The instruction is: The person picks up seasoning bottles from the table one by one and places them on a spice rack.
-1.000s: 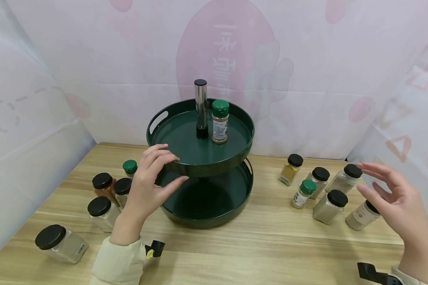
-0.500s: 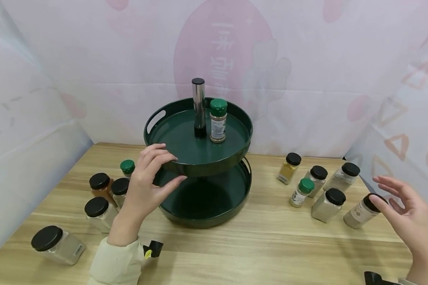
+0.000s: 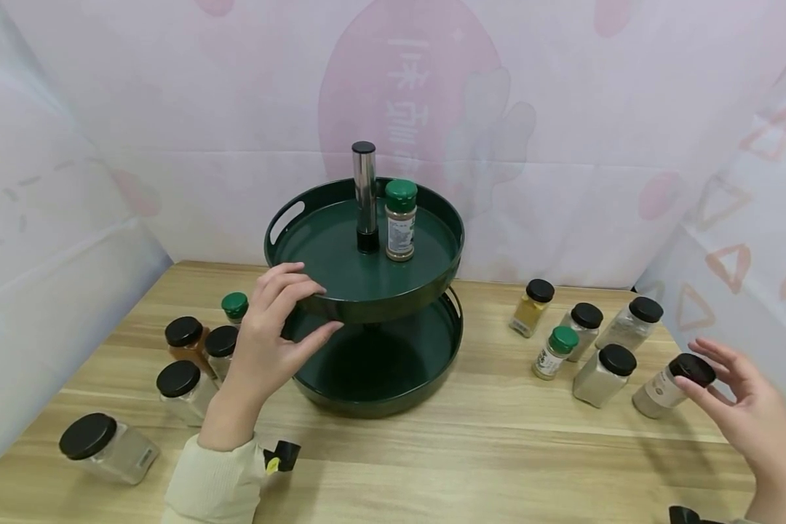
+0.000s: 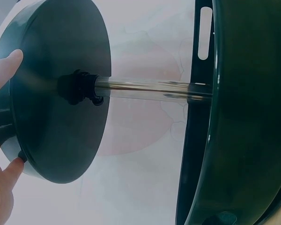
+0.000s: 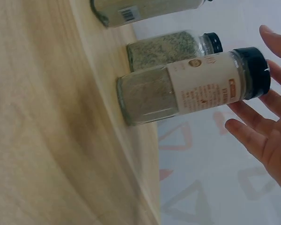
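Observation:
My left hand holds the front left rim of a dark green two-tier round tray, fingers over the rim and thumb lower down. In the left wrist view its thumb and fingers lie at the upper tier's edge. My right hand is around the black lid of a labelled spice jar, thumb in front and fingers behind. The right wrist view shows the jar upright on the table, with relaxed fingers beside its lid; thumb and lid look apart. A green-capped spice bottle stands on the upper tier.
Several black-lidded jars, one a clear jar, and a small green-capped bottle stand left of my right hand. More jars stand left of the tray, one large jar nearest. A patterned cloth hangs behind the table.
My right hand has moved down and slightly right, from near the rear jars to the labelled jar's lid. The left hand stays on the tray rim. The view has shifted slightly.

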### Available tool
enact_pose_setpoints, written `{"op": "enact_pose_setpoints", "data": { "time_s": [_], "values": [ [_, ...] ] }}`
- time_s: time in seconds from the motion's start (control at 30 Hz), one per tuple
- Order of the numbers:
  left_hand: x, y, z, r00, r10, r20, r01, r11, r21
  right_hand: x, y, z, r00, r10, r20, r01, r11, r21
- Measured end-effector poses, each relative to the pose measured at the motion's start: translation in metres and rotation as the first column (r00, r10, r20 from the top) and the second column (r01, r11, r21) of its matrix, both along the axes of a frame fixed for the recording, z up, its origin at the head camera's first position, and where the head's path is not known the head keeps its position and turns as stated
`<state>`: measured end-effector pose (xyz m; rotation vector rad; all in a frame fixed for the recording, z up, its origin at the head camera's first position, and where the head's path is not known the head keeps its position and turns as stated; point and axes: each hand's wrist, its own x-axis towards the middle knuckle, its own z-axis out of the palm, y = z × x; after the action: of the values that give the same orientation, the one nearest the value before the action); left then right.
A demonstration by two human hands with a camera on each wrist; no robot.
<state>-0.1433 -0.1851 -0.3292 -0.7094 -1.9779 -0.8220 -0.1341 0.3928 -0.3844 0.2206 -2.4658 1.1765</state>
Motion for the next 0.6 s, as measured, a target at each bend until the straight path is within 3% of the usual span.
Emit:
{"op": "enact_pose_setpoints", "data": {
  "time_s": [0.17,0.37,0.6],
  "values": [
    [0.001,-0.001,0.000,1.000,0.002,0.003,-0.002,1.000,0.002,-0.002,0.002,-0.012,1.000,0.021,-0.015,-0.021,1.000,0.017],
    [0.000,-0.001,0.000,1.000,-0.003,0.007,0.003,1.000,0.003,0.001,0.006,-0.021,0.996,0.018,0.088,-0.019,1.000,0.010],
    [0.000,0.000,-0.001,1.000,0.002,0.009,-0.002,1.000,0.009,-0.002,0.007,-0.024,0.995,0.088,0.056,-0.085,0.995,-0.044]
  ]
}}
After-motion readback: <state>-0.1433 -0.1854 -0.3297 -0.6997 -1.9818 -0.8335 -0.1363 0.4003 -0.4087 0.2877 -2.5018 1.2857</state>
